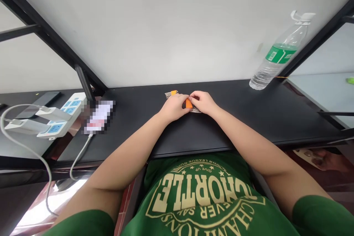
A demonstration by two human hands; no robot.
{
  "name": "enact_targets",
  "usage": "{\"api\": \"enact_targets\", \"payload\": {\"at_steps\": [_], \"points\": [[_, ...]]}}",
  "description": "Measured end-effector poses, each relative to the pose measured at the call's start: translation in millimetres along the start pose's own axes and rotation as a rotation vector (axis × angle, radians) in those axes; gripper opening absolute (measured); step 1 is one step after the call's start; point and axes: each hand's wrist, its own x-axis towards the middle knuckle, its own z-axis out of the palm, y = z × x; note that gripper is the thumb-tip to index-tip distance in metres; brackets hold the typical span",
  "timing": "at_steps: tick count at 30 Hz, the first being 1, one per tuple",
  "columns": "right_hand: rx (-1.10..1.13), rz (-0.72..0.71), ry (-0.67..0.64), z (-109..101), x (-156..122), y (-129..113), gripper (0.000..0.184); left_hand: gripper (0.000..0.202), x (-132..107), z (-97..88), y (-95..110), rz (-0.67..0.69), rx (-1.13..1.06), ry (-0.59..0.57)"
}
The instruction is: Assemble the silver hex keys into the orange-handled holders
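Note:
On the black desk (132, 118), my left hand (174, 107) and my right hand (204, 102) meet over a small orange strip (188, 103). Fingers and thumb of each hand are closed at its edges, the left from one side and the right from the other. Pale and dark striped thin pieces (196, 110) stick out under my right hand. Behind my left hand lies another striped bunch (167, 95) with an orange band (174, 92) across it. My hands cover much of these pieces, so their exact kind is unclear.
A large water bottle (280, 53) with a green label stands at the back right. To the left are a phone (100, 116) on a white cable, a power strip (68, 112) with plugged-in chargers and a dark flat device (41, 103). A black frame flanks the desk.

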Motion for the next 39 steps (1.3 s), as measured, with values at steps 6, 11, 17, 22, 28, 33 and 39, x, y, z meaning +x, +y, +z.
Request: {"api": "enact_targets", "payload": {"at_steps": [6, 11, 17, 22, 28, 33, 39], "points": [[0.019, 0.089, 0.097, 3.4, 2.7, -1.5, 0.012, 0.043, 0.7, -5.6, 0.0, 0.016, 0.045, -0.028], [-0.037, 0.216, 0.155, -3.0, 6.5, 4.9, 0.012, 0.045, 1.7, -14.5, -17.6, -0.027, 0.092, -0.030], [-0.369, 0.218, -0.094, -15.3, 11.6, 14.5, 0.013, 0.039, 2.0, -20.2, -38.8, -0.166, -0.038, -0.023], [-0.464, 0.114, -0.074, -22.7, 6.6, 15.4, 0.014, 0.033, 2.0, -18.1, -38.0, -0.178, -0.092, 0.006], [-0.460, -0.084, -0.339, -20.8, -2.8, 10.7, 0.025, 0.036, 1.3, -19.1, -36.1, -0.202, -0.170, 0.047], [-0.462, -0.073, -0.426, -27.1, -9.6, 2.0, 0.019, 0.035, 0.3, -18.7, -36.6, -0.201, -0.205, 0.043], [-0.462, -0.058, -0.472, -32.6, -11.6, -1.9, 0.009, 0.040, 0.0, -16.4, -37.9, -0.197, -0.192, 0.036]]}}
